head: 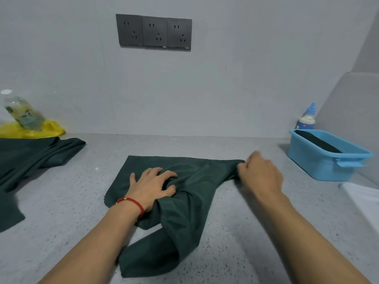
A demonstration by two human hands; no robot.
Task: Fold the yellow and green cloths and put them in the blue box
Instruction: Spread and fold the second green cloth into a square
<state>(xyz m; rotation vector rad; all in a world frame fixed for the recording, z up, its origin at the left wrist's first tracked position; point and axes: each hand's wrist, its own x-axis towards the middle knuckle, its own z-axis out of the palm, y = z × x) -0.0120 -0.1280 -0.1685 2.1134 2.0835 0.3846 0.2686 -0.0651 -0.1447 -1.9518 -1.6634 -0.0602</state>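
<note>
- While the dark green fabric cloth (184, 193) lies rumpled on the speckled grey stone counter (235, 232), the head view has both bare hands on it, and that cloth is our landmark.
- Left hand (152, 186), red cord bracelet (133, 202) at the wrist, sits on the cloth's middle, palm down; its fingers curl in and bunch a fold of fabric under the fingertips.
- Right hand (261, 177) is at the cloth's far right corner, fingers bent and pinching that corner; the hand is motion-blurred, so the exact grip is hard to read.
- Cloth's far edge lies flat and straight; its near part is heaped and trails toward the camera between the forearms.
- Right of the cloth, well apart, stands the light blue plastic box (320, 160), with a dark folded piece (320, 141) showing inside it.
- Just behind the box, a small white squeeze bottle with a blue cap (306, 117).
- Left of the cloth, apart from it, more dark green cloths (30, 158) lie spread loosely.
- Behind those, a yellow crumpled cloth (32, 130) against the wall, with a clear plastic bottle (22, 113) leaning over it.
- Above the cloth, on the grey wall, three dark grey sockets (153, 31) in a row.
</note>
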